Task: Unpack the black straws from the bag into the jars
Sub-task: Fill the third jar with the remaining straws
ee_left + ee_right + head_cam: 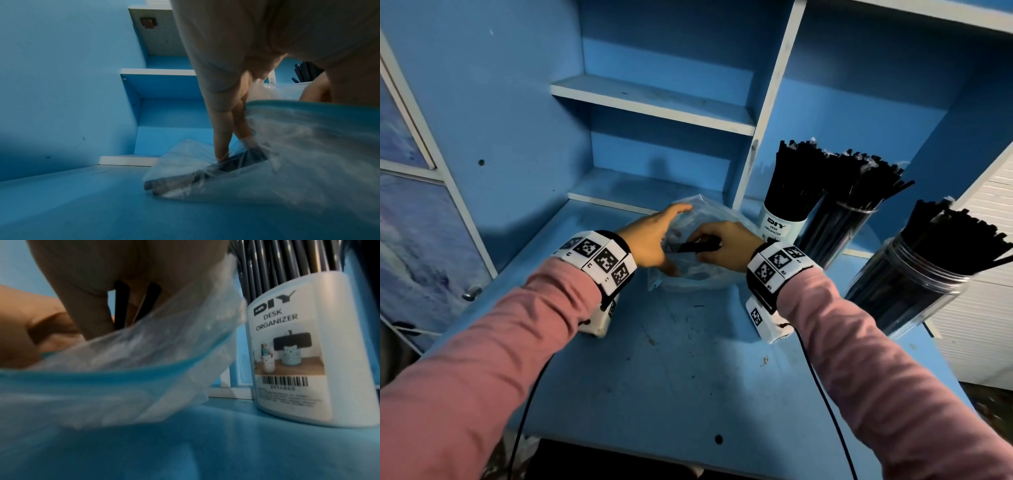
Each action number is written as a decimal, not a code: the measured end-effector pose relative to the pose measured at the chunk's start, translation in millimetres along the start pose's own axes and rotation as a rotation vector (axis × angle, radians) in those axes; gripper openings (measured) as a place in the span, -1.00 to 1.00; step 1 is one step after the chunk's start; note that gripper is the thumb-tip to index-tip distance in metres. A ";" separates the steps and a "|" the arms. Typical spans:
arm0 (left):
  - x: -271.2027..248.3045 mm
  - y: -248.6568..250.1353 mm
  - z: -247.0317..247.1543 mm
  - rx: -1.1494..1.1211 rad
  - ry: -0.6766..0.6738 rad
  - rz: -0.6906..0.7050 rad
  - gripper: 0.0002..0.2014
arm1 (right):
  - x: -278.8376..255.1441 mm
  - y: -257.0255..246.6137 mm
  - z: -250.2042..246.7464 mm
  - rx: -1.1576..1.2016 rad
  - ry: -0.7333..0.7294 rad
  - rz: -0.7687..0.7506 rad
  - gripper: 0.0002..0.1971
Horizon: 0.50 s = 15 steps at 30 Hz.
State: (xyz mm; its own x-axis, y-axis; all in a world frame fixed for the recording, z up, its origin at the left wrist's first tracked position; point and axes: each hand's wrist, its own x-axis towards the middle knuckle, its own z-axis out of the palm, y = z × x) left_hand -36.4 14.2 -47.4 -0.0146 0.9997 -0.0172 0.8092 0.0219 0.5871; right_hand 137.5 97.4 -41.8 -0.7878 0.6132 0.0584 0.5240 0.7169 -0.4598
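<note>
Blue desk, top scuffed and speckled with dark marks. Blue shelf unit with white-edged boards standing at the desk's far edge. White slatted panel just beyond the desk's right edge; glazed cabinet door beyond its left.

Thin clear plastic bag, crinkled, glossy. Black straws smooth plastic. Clear plastic jar shiny. White organizer cup matt, paper label. Blue desk matt, scuffed. Pink cloth sleeves.
</note>
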 end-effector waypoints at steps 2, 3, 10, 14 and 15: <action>0.0 0.5 -1.2 -0.009 -0.004 -0.010 0.17 | -2.4 -1.5 -3.0 0.052 -0.017 -0.038 -0.65; -0.1 1.0 -1.4 -0.017 -0.003 -0.012 0.16 | -4.0 -1.7 -5.5 0.067 -0.010 -0.062 -0.66; 1.2 -0.9 -2.5 -0.032 0.015 -0.036 0.16 | -11.7 -5.8 -13.5 0.035 0.154 -0.148 -0.77; 0.8 -2.1 -3.6 -0.052 0.053 -0.031 0.16 | -17.1 -8.0 -22.6 0.076 0.198 -0.134 -0.82; 0.8 -2.2 -2.9 -0.050 0.062 -0.022 0.16 | -19.1 -8.2 -26.4 0.086 0.199 -0.101 -0.82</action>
State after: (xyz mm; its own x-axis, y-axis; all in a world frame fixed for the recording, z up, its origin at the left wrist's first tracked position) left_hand -39.8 14.9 -46.4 -0.0702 0.9974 0.0188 0.7779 0.0429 0.6269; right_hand 156.8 88.6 -15.8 -0.7508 0.5992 0.2779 0.4095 0.7524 -0.5158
